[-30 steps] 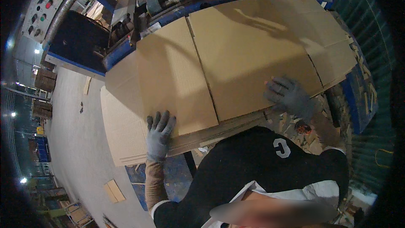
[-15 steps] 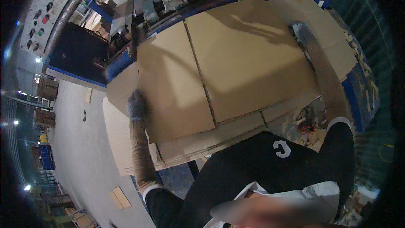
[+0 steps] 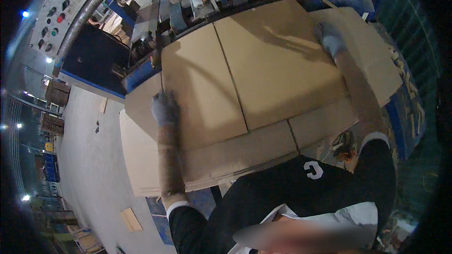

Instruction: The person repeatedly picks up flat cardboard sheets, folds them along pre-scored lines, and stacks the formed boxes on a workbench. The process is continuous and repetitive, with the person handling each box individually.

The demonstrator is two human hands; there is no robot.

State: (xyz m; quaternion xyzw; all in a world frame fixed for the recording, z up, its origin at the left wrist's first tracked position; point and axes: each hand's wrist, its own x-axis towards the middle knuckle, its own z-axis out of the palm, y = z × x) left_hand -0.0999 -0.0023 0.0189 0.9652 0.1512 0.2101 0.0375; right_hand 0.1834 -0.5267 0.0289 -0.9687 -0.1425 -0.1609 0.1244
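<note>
A large brown corrugated cardboard sheet [image 3: 282,80] with a dark slot line across it lies between my hands, its far edge against the machine. My left hand [image 3: 165,109], in a grey glove, is closed at the sheet's left edge. At the far right edge, my right hand [image 3: 331,39], also gloved, grips the sheet with its fingers bent over the border. Below it are more cardboard sheets [image 3: 235,160], showing along the near side and at the left. The undersides of both hands are hidden.
A blue machine with rollers and metal brackets [image 3: 176,19] stands along the far side. At the upper left is a control panel [image 3: 61,16] with buttons and a red light. Cardboard scraps [image 3: 346,150] lie at the near right. A flat cardboard piece [image 3: 131,219] lies on the floor.
The top sheet has slid away from me toward the machine, baring more of the sheet beneath. My left hand has moved forward with it. The view has shifted slightly.
</note>
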